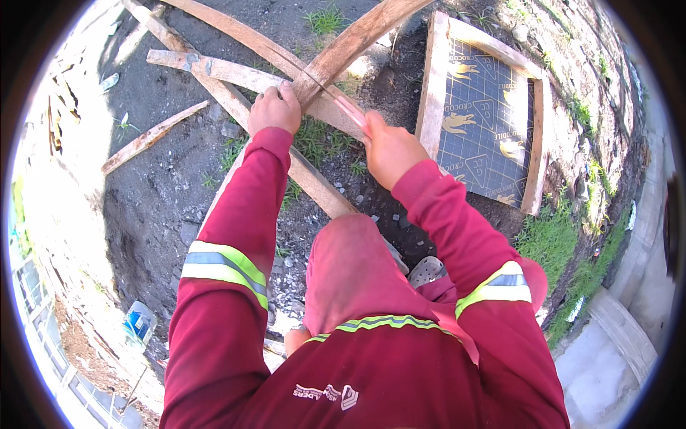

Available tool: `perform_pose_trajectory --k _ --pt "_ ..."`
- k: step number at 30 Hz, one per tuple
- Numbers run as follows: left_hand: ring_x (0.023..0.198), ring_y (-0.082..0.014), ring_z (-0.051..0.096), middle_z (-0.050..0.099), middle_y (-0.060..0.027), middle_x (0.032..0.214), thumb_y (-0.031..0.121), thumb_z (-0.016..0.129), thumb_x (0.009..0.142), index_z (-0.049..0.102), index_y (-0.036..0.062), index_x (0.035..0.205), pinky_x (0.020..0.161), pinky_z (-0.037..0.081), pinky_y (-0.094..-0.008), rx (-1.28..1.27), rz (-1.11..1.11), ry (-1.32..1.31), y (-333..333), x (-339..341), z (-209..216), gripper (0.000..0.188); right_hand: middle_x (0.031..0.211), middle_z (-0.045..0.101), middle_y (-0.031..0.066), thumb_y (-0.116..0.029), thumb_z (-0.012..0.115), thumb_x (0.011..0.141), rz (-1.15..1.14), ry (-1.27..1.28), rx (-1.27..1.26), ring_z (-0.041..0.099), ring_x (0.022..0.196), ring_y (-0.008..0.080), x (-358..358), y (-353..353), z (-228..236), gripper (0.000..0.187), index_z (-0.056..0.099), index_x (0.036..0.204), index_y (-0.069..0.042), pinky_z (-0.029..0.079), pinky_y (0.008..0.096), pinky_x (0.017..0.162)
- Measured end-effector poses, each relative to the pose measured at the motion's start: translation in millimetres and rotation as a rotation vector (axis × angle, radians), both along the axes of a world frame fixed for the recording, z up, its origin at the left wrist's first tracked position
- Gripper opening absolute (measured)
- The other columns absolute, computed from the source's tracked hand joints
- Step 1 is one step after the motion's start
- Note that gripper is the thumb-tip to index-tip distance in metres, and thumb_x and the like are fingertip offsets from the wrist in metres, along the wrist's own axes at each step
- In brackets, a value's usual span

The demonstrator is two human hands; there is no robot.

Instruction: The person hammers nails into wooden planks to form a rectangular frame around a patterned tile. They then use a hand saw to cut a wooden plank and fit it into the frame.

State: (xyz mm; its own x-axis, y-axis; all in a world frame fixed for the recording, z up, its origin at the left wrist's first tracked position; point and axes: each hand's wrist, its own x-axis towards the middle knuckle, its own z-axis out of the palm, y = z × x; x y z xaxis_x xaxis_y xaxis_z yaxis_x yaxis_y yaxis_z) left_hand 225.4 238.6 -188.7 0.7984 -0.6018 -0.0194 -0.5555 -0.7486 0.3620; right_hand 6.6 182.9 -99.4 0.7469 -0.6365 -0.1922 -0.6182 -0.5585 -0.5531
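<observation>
My left hand (275, 109) is closed on the wood where several planks cross, its thumb against the end of a thick brown plank (350, 50). In my closed right hand (391, 150) is the near end of a handsaw (347, 109), seen almost edge-on. Its thin blade runs up and left from my fist across the thick plank, close to my left thumb. Under my hands a paler plank (221, 70) and a long plank (321, 187) cross each other. The long one ends by my bent knee. My fingers hide the saw's handle.
A wooden frame (431, 86) with a dark printed panel (486, 129) lies at the right. A loose stick (153, 137) rests on the dirt at the left. At lower left stands a clear container (140, 325) with something blue. A board (623, 334) lies at lower right.
</observation>
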Motion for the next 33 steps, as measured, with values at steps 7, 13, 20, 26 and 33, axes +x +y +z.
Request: perform_pose_trajectory --k 7,13,20,26,33 --pt "0.100 -0.0422 0.061 0.064 -0.0247 0.105 0.045 0.035 0.098 0.065 0.0019 0.104 0.090 0.046 -0.0494 0.041 -0.023 0.028 4 3 -4 0.053 0.081 0.064 0.0241 -0.014 0.059 0.090 -0.049 0.063 0.025 0.064 0.069 0.0436 -125 48 61 0.034 0.046 0.121 -0.007 0.052 0.0518 0.062" --pt "0.097 -0.0416 0.062 0.065 -0.0244 0.102 0.044 0.037 0.098 0.067 0.0020 0.100 0.088 0.047 -0.0492 0.013 -0.002 0.005 0 1 -1 0.051 0.075 0.063 0.0260 -0.016 0.053 0.093 0.001 0.099 0.110 0.064 0.070 0.0445 -40 14 33 0.020 0.047 0.108 -0.003 0.052 0.0510 0.062" --pt "0.092 -0.0409 0.063 0.066 -0.0241 0.097 0.044 0.038 0.097 0.067 0.0003 0.095 0.085 0.048 -0.0495 -0.041 -0.032 -0.041 -2 5 1 0.052 0.075 0.064 0.0255 -0.014 0.055 0.091 -0.010 0.027 0.077 0.064 0.071 0.0448 -76 26 33 0.027 0.047 0.114 -0.004 0.051 0.0526 0.063" --pt "0.093 -0.0409 0.063 0.066 -0.0232 0.096 0.045 0.038 0.097 0.067 0.0021 0.094 0.086 0.049 -0.0490 -0.019 0.000 -0.030 2 2 -9 0.052 0.081 0.063 0.0243 -0.013 0.058 0.090 -0.046 0.146 0.076 0.063 0.072 0.0448 -83 29 61 0.033 0.045 0.120 -0.007 0.051 0.0526 0.063" --pt "0.099 -0.0412 0.062 0.065 -0.0247 0.104 0.046 0.037 0.097 0.067 0.0011 0.101 0.089 0.047 -0.0490 0.021 -0.020 0.036 2 1 2 0.054 0.077 0.064 0.0263 -0.016 0.055 0.092 -0.049 0.069 0.103 0.063 0.074 0.0464 -20 9 -2 0.024 0.046 0.111 -0.004 0.050 0.0535 0.066"
